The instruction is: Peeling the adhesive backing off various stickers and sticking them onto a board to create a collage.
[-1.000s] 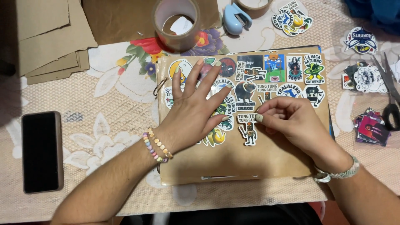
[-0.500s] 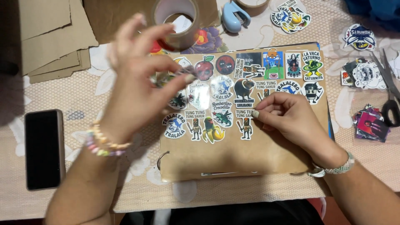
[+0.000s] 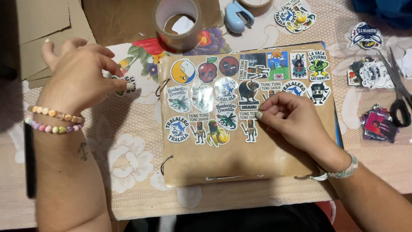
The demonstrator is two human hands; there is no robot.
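A brown paper-covered ring binder (image 3: pixel 240 165) lies in front of me, its upper half covered with several cartoon stickers. My right hand (image 3: pixel 296 122) rests on the cover with its fingers curled. Its thumb and fingertips press beside a small figure sticker (image 3: pixel 249 129) in the lowest row. My left hand (image 3: pixel 75 79), with bead bracelets on the wrist, is lifted off to the left of the binder. It pinches a small white-edged sticker (image 3: pixel 125 83) between thumb and forefinger, above the floral tablecloth.
A brown tape roll (image 3: pixel 177 21) and a blue stapler (image 3: pixel 237 15) sit behind the binder. Scissors (image 3: pixel 398 88) and loose stickers (image 3: pixel 377 124) lie at the right. Cardboard sheets (image 3: pixel 43 25) are at the back left, and a black phone (image 3: pixel 29 163) is at the left edge.
My left hand lifted off the binder cover, where it lay flat, and moved left; it now pinches a sticker. My right hand stayed in place on the cover.
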